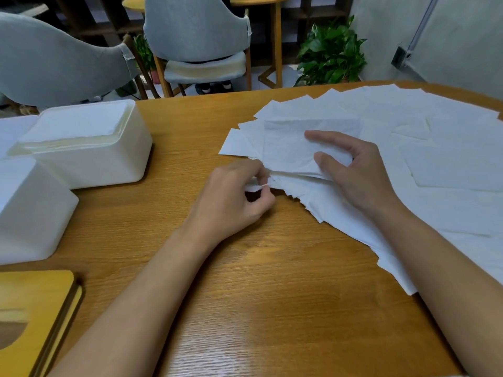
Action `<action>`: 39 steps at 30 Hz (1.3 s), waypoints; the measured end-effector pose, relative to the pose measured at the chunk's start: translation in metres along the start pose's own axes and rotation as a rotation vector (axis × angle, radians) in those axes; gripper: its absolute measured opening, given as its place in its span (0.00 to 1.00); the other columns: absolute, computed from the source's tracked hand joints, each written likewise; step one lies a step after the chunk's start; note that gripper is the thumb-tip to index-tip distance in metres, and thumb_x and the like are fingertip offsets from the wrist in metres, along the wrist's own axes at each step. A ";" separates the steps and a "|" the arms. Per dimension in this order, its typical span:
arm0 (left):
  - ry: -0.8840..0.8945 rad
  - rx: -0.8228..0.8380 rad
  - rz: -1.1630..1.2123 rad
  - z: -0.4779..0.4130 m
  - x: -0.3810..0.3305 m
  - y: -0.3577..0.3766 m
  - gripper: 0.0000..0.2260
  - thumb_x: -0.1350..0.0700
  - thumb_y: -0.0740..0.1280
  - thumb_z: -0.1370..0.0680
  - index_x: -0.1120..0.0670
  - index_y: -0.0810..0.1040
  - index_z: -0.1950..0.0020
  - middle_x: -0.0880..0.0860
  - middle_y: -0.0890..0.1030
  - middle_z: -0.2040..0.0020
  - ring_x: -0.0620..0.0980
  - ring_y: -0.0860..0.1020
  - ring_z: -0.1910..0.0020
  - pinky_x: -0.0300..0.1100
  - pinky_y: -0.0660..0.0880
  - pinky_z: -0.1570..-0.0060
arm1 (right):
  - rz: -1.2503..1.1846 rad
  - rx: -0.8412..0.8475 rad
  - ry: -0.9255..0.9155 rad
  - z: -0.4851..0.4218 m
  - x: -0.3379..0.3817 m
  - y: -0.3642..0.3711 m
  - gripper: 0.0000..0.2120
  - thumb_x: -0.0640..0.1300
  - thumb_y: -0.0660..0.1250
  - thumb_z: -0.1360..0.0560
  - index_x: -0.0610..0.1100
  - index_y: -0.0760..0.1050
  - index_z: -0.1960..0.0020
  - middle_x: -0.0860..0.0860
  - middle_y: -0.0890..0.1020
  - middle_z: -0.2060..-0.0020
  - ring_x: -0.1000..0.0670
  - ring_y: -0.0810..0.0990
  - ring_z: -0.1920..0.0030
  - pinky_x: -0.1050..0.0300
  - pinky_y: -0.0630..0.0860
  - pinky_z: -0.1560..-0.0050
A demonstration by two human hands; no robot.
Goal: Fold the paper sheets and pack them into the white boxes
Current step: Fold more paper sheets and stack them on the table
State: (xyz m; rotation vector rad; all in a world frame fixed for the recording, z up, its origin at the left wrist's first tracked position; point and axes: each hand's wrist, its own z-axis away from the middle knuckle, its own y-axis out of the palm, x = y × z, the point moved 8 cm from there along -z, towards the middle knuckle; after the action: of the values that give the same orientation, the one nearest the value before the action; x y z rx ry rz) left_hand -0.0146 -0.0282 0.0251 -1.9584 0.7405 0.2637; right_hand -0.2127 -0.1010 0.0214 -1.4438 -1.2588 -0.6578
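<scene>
A wide fan of white paper sheets (pixel 424 148) covers the right half of the wooden table. On its left end lies a partly folded sheet (pixel 288 148). My left hand (pixel 239 197) pinches the sheet's lower left corner between thumb and fingers. My right hand (pixel 351 170) holds the sheet's right part, thumb under a raised fold and index finger stretched on top. At the left stands an open white box (pixel 89 159) filled with stacked folded paper. A second white box (pixel 30 213) sits in front of it, nearer to me.
A yellow wooden lid with a cut-out (pixel 32 319) lies at the table's near left corner. Bare table (pixel 245 295) shows between my forearms. Grey chairs (pixel 196 36), a small wooden table and a green plant (pixel 332 53) stand beyond the far edge.
</scene>
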 end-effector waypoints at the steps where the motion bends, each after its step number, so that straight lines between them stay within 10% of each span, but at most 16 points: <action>1: -0.001 -0.047 0.024 0.000 -0.002 -0.005 0.02 0.56 0.69 0.25 0.53 0.77 0.56 0.47 0.84 0.57 0.46 0.80 0.61 0.46 0.75 0.60 | -0.002 0.001 -0.006 0.000 0.000 0.000 0.18 0.36 0.68 0.19 0.53 0.83 0.35 0.62 0.83 0.37 0.64 0.76 0.32 0.71 0.68 0.31; 14: -0.155 -0.334 0.385 0.001 0.002 -0.041 0.06 0.63 0.70 0.19 0.55 0.85 0.45 0.45 0.85 0.52 0.39 0.76 0.63 0.35 0.69 0.63 | -0.033 0.045 -0.028 0.003 0.004 0.004 0.16 0.37 0.68 0.18 0.51 0.83 0.35 0.61 0.84 0.38 0.63 0.77 0.33 0.67 0.69 0.30; 22: -0.358 -0.329 0.571 0.002 0.020 -0.040 0.07 0.59 0.71 0.18 0.52 0.86 0.42 0.41 0.82 0.62 0.43 0.76 0.64 0.38 0.72 0.66 | -0.434 0.232 0.137 0.017 0.012 0.026 0.28 0.68 0.56 0.18 0.50 0.86 0.42 0.45 0.88 0.48 0.43 0.87 0.45 0.49 0.83 0.45; 24: -0.381 -0.288 0.595 0.001 0.019 -0.035 0.08 0.57 0.74 0.20 0.49 0.86 0.41 0.56 0.85 0.55 0.61 0.78 0.58 0.53 0.75 0.64 | -0.374 0.247 0.090 0.018 0.016 0.029 0.17 0.63 0.66 0.20 0.53 0.87 0.49 0.51 0.89 0.53 0.49 0.88 0.50 0.55 0.80 0.49; 26: -0.394 -0.276 0.639 0.001 0.018 -0.031 0.11 0.59 0.76 0.21 0.52 0.85 0.40 0.51 0.86 0.54 0.51 0.82 0.58 0.47 0.78 0.63 | -0.300 0.229 0.044 0.019 0.021 0.029 0.07 0.53 0.71 0.21 0.54 0.87 0.49 0.55 0.89 0.53 0.54 0.87 0.50 0.62 0.78 0.51; 29: -0.409 -0.255 0.669 0.001 0.017 -0.025 0.13 0.63 0.76 0.22 0.57 0.83 0.38 0.40 0.85 0.59 0.36 0.81 0.61 0.31 0.76 0.62 | -0.244 0.208 0.051 0.020 0.020 0.028 0.11 0.47 0.72 0.22 0.49 0.84 0.41 0.56 0.88 0.49 0.56 0.87 0.48 0.65 0.78 0.53; 39: -0.482 -0.315 0.808 0.005 0.017 -0.017 0.14 0.64 0.74 0.21 0.59 0.80 0.36 0.45 0.85 0.62 0.41 0.84 0.61 0.34 0.77 0.63 | -0.273 0.240 -0.002 0.021 0.027 0.037 0.20 0.40 0.69 0.19 0.52 0.76 0.28 0.60 0.82 0.36 0.58 0.81 0.36 0.63 0.78 0.43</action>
State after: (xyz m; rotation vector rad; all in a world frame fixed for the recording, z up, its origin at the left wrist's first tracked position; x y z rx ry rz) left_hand 0.0097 -0.0246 0.0274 -1.6687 1.1738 1.3525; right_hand -0.1756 -0.0680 0.0264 -1.0872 -1.4979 -0.6594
